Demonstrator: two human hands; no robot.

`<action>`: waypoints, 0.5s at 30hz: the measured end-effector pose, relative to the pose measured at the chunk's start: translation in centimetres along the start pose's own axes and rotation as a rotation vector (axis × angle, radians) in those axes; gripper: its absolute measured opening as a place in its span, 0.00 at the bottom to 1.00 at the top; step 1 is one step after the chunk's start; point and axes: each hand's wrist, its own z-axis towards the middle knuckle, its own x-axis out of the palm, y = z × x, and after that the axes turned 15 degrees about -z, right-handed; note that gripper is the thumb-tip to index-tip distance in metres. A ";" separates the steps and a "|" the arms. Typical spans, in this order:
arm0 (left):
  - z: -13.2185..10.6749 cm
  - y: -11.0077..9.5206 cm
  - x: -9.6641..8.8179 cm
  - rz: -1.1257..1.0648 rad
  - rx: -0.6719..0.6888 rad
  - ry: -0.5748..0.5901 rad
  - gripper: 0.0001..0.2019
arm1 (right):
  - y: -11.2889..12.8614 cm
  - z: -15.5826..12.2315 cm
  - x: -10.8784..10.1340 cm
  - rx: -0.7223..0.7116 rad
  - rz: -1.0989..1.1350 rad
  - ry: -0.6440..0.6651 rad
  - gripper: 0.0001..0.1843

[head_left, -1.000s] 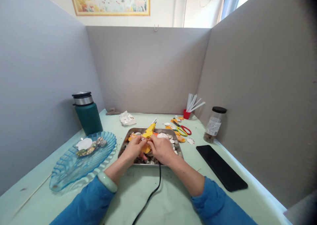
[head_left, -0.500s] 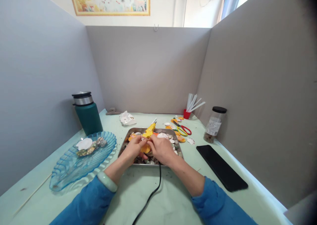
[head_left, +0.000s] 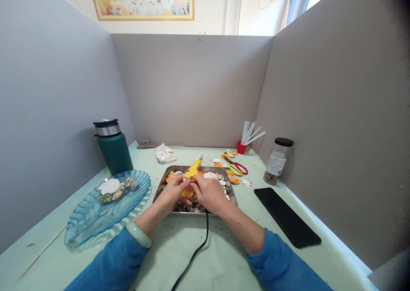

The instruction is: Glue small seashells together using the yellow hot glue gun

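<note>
Both hands meet over a metal tray (head_left: 163,181) filled with shells. My left hand (head_left: 175,190) is closed, its thumb and fingers pinched at a small whitish piece whose kind I cannot make out. Against it, the fingertips of my right hand (head_left: 209,193) are also pinched together, and what they hold is hidden. A yellow glue gun (head_left: 193,169) lies in the tray just beyond my fingers. Its black cord (head_left: 201,246) runs from under my right hand toward me. White shells (head_left: 210,175) and orange ones show around the hands.
On the left, a blue shell-shaped plate (head_left: 96,216) bears a shell piece; a green bottle (head_left: 114,152) stands behind it. Scissors (head_left: 236,168), a red cup (head_left: 241,147) of glue sticks, a jar (head_left: 276,163) and a black phone (head_left: 286,216) are to the right. Partitions (head_left: 192,90) enclose the table.
</note>
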 end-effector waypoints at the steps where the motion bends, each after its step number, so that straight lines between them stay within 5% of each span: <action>1: 0.0 0.0 0.0 -0.002 0.003 0.002 0.15 | 0.0 0.0 0.0 0.001 0.000 -0.001 0.14; 15: -0.1 0.0 0.1 0.028 0.011 -0.005 0.16 | -0.1 0.1 0.4 -0.014 0.030 -0.010 0.14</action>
